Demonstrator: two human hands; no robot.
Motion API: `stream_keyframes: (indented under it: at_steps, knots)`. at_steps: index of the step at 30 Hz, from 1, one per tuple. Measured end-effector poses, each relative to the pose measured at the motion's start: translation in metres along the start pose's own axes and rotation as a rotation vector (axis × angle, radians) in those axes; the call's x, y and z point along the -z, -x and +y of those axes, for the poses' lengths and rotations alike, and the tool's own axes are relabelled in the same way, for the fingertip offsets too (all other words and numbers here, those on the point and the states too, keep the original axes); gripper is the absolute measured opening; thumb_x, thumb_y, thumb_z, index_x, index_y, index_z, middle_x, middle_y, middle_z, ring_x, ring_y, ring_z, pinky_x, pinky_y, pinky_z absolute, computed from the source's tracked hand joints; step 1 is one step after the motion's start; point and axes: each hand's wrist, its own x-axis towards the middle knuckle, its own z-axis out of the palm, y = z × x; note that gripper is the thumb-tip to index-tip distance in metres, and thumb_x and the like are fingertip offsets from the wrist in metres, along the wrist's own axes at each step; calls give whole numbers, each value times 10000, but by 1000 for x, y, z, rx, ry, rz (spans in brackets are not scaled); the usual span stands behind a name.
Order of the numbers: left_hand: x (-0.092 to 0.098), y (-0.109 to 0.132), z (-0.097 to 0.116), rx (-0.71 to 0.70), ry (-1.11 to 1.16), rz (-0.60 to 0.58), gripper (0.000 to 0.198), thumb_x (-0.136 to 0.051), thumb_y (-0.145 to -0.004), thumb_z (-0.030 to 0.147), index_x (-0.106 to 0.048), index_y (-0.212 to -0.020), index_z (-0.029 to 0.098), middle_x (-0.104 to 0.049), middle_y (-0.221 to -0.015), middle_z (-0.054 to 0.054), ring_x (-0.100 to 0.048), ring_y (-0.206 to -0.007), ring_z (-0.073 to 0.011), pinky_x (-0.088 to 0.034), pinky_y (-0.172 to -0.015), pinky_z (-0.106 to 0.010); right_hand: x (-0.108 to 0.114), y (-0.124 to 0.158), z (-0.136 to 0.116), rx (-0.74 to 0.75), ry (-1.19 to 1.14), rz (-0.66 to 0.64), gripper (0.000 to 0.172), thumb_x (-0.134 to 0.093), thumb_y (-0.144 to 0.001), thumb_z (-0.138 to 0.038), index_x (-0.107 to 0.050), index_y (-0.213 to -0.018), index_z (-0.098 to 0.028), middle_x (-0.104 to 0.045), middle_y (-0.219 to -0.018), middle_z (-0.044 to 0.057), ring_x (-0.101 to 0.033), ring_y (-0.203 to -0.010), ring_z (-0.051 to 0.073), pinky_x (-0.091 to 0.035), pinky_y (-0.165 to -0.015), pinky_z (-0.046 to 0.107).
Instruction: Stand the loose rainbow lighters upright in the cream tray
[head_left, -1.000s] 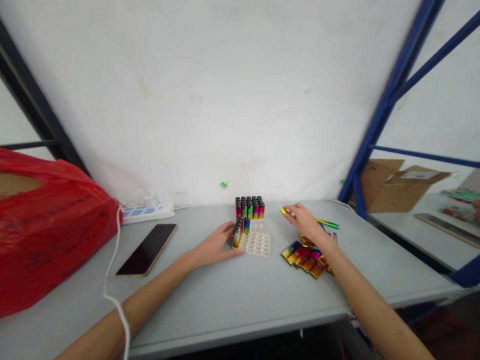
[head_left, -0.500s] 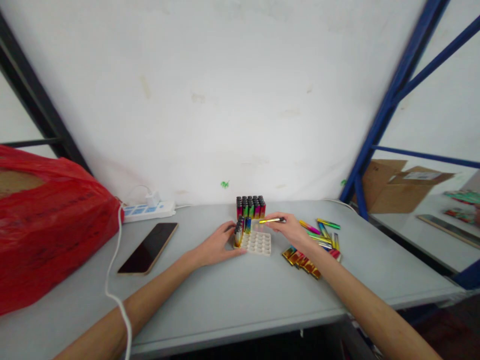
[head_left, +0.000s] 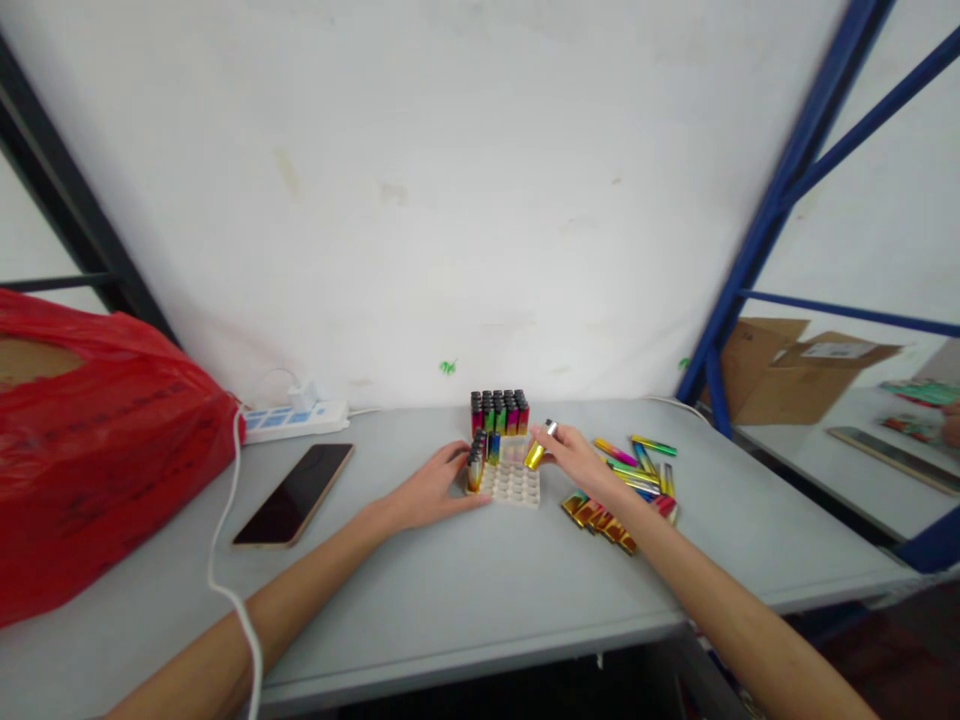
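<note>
right hand [head_left: 574, 460], right of frame center, pinches tilted gold lighter [head_left: 535, 458] near white tray [head_left: 517, 488]'s upper right corner; left hand [head_left: 427, 490] brackets tray's left end, grip indeterminable.

Held lighter [head_left: 535, 457] seems gold, silver-topped.

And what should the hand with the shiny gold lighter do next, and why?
Perhaps the right hand should turn the gold lighter upright and lower it into a bare slot of the white tray: it is tilted close by, and other lighters stand at the tray's left side.
</note>
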Motion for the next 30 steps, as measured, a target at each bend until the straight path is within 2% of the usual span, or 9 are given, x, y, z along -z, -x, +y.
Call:
stream_keyframes:
  at_steps: [4, 8, 12, 17, 20, 24, 27, 30]
  knots:
    - [-1, 0, -1, 13, -2, -14, 670, -735, -889, 677, -675, -1331, 177, -616, -1467, -182, -584, -1387, -383, -464, -1238, -496, -4, 5, -3, -60, -51, -122, 596, -771, -784, -780, -685, -791, -190, -758, -812, 57, -720, -758, 208, -624, -784, 372]
    - [-1, 0, 0, 16, 18, -8, 688, -745, -884, 670, -657, -1372, 194, -613, -1485, -171, -581, -1395, -386, -457, -1244, -503, -4, 6, -6, -11, 56, -122, 598, -773, -770, -787, -646, -786, -203, -700, -700, 10, -655, -607, 180, -583, -661, 338]
    - [0, 0, 2, 26, -6, -29, 718, -731, -901, 665, -627, -1413, 173, -596, -1504, -183, -568, -1412, -377, -438, -1258, -487, -5, 3, -6, 86, 128, -102, 630, -600, -857, -858, -570, -797, -232, -613, -655, -23, -585, -555, 157, -528, -609, 314]
    - [2, 1, 3, 26, -30, -47, 739, -701, -921, 682, -610, -1438, 162, -590, -1510, -187, -547, -1434, -373, -426, -1267, -474, -8, 1, 1, 81, 217, -8, 640, -509, -871, -894, -512, -807, -257, -403, -590, -76, -374, -487, 125, -323, -467, 263]
    - [2, 1, 4, 9, -26, -41, 723, -709, -922, 669, -619, -1430, 163, -597, -1504, -181, -548, -1430, -370, -426, -1265, -469, -10, 2, 4, 113, 355, 57, 651, -437, -934, -840, -453, -662, -250, -376, -569, -49, -359, -534, 131, -285, -508, 280]
    - [3, 0, 5, 20, -32, -46, 740, -705, -921, 678, -615, -1429, 147, -590, -1503, -189, -551, -1425, -366, -421, -1266, -469, -12, 2, 10, 137, 512, 184, 607, -488, -922, -724, -308, -569, -264, -294, -541, -43, -300, -560, 127, -214, -540, 300]
    - [3, 0, 5, 24, -29, -51, 735, -705, -920, 681, -619, -1424, 152, -596, -1496, -187, -553, -1422, -368, -425, -1264, -472, -12, 2, 11, 157, 544, 216, 546, -472, -913, -661, -293, -579, -268, -305, -535, -41, -302, -557, 132, -201, -541, 304]
    - [2, 1, 4, 24, -22, -48, 742, -713, -917, 673, -615, -1432, 148, -590, -1505, -190, -549, -1427, -375, -422, -1267, -475, -12, 3, 9, 200, 565, 182, 503, -459, -945, -634, -358, -623, -260, -406, -563, -34, -383, -573, 147, -261, -557, 299]
